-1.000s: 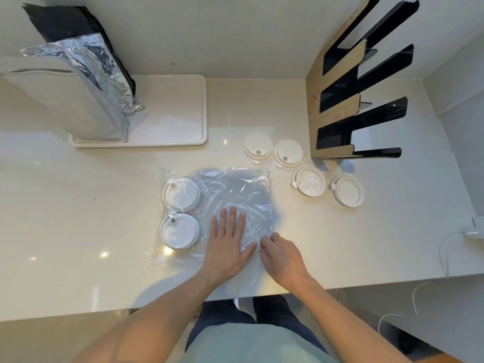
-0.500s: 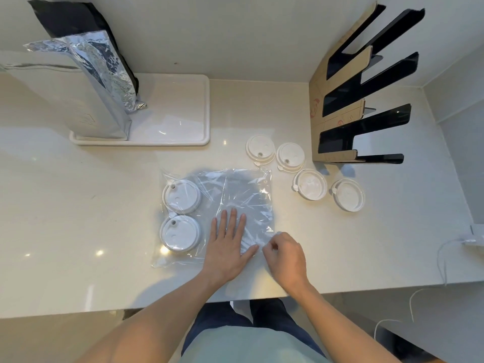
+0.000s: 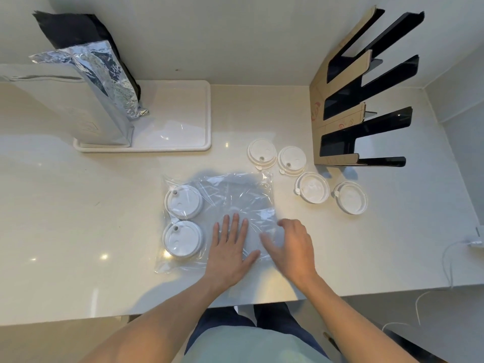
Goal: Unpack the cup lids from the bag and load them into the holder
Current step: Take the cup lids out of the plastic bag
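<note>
A clear plastic bag (image 3: 235, 195) lies flat on the white counter (image 3: 65, 205). Two white cup lids (image 3: 183, 201) (image 3: 182, 238) sit inside it at its left side. My left hand (image 3: 230, 247) presses flat on the bag's near part with straight fingers. My right hand (image 3: 293, 244) is at the bag's right edge, its fingers stretched left onto the plastic and blurred by motion. Several loose lids (image 3: 262, 154) (image 3: 291, 159) (image 3: 312, 188) lie between the bag and the lid holder (image 3: 340, 113), a cardboard-and-black rack with empty slots at the back right.
A white tray (image 3: 183, 142) at the back left carries tall foil bags (image 3: 86, 100). A white cable (image 3: 445, 258) hangs over the counter's right edge. The counter's front edge runs just under my wrists.
My right hand has let go of its pinch on the bag's edge and spread its fingers over the plastic. My left hand stays flat on the bag.
</note>
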